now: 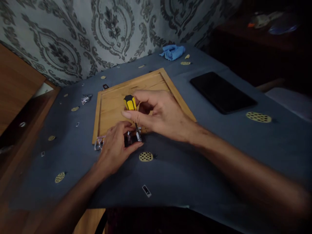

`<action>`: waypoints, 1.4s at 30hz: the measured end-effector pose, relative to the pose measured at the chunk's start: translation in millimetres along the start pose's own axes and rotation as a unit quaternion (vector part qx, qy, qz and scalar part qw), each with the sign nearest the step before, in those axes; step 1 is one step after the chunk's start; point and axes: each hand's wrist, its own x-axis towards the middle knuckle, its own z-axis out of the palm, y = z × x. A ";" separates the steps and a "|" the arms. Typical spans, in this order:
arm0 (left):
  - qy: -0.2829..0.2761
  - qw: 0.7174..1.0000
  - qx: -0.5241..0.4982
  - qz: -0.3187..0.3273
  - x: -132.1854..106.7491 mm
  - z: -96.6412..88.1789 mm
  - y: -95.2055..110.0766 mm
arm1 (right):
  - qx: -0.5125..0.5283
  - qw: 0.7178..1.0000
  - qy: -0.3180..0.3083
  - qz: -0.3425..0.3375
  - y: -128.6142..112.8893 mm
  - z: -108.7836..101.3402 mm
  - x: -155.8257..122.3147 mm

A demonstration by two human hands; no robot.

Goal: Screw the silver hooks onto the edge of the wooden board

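Note:
In my right hand (pixel 162 113) is a screwdriver (pixel 131 103) with a yellow and black handle, pinched between thumb and fingers. Its shaft points down at a metal cabinet hinge (pixel 138 136) by the near edge of a wooden cabinet door (pixel 114 103). My left hand (pixel 114 144) is closed around that hinge, thumb on the near side and fingers on the far side. The fingers partly cover the hinge, and the exact contact of the screwdriver tip cannot be made out. A second metal hinge (pixel 98 143) sits at the door's near left corner, partly behind my left hand.
A loose metal hinge (pixel 85 98) lies left of the door on the dark blue cloth (pixel 190 172). A black tablet (pixel 221 92) lies to the right. A crumpled blue cloth (pixel 172 52) is at the back, near the patterned curtain (pixel 112 26). Wooden furniture (pixel 19 74) stands at left.

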 end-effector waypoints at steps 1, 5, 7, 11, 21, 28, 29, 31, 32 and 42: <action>-0.004 1.000 -0.002 -0.002 -0.1 -0.1 0.5 | 0.017 0.999 -0.025 0.015 -1.3 -2.5 0.8; -0.004 1.000 0.003 0.005 -0.9 -1.0 3.3 | 0.061 0.995 -0.063 0.045 -2.5 -8.2 2.6; -0.003 1.000 0.009 0.014 -1.3 -1.2 4.1 | 0.041 0.997 -0.047 0.038 -1.2 -6.5 2.2; 0.001 0.999 0.028 0.023 -2.3 -0.3 3.5 | -0.069 0.997 0.041 -0.020 3.0 4.1 -1.8; -0.039 0.999 0.016 0.021 -2.7 -1.1 3.0 | -0.119 0.948 0.285 -0.080 -9.4 15.4 -11.9; -0.046 0.998 0.018 0.028 -2.2 -1.9 3.7 | -0.201 0.950 0.228 -0.069 -1.0 12.9 -14.0; -0.049 0.998 0.018 0.026 -2.0 -1.9 3.9 | -0.203 0.953 0.215 -0.065 1.7 12.5 -14.6; -0.053 0.998 0.015 0.025 -1.5 -1.7 4.4 | -0.205 0.955 0.205 -0.058 4.7 12.1 -15.2; -0.052 0.998 0.014 0.025 -1.3 -1.4 4.7 | -0.208 0.956 0.203 -0.048 5.0 12.1 -15.2; -0.025 0.999 0.013 0.029 -3.4 0.0 4.1 | -0.183 0.965 0.186 0.021 -0.6 14.7 -17.6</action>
